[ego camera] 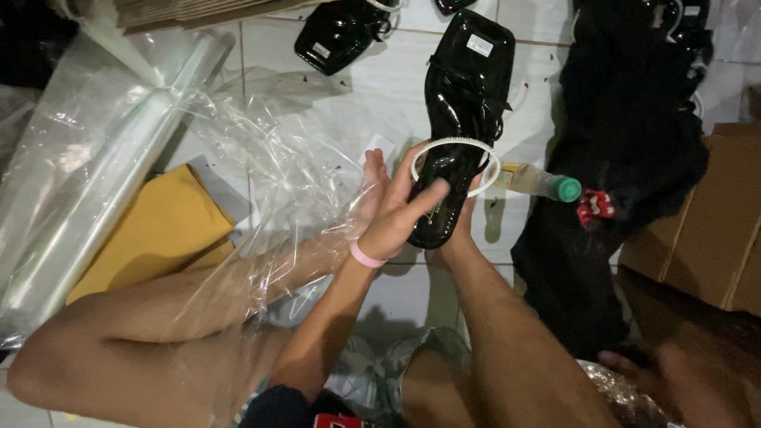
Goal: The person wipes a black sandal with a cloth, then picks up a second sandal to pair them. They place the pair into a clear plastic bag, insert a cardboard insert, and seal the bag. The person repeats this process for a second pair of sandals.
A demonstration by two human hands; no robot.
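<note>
1. Holding a glossy black sandal [464, 119] over the tiled floor [372, 87], the person sits with legs stretched toward 11 o'clock; this is the only view, from the head.
2. The left hand [400, 210] wraps the sandal's near end from 9 o'clock, fingers closed on the edge and thumb laid across the insole [438, 208], so it is gripping, not spread. A pink band [366, 256] sits on that wrist.
3. The right hand [468, 208] lies under the sandal's near end at 6 o'clock; mostly hidden, it seems to cup the sole, though I cannot tell how its fingers lie.
4. A white ring [456, 143], like a thin strap or band, circles the sandal just above the hands.
5. Progress, as a judgement: the sandal is bare, with no wrap on it, while clear plastic film [261, 158] lies loose over the legs at 9 o'clock, so any wrapping looks unstarted.
6. The sandal's long axis runs from 6 to 12 o'clock, tilted slightly to 1, the far end pointing away from the person.
7. Around it: a second black shoe [337, 36] at 11 o'clock, a green-capped bottle [547, 182] just right of the sandal, a yellow envelope [158, 230] at 9 o'clock, and brown boxes [705, 230] at 3 o'clock.
</note>
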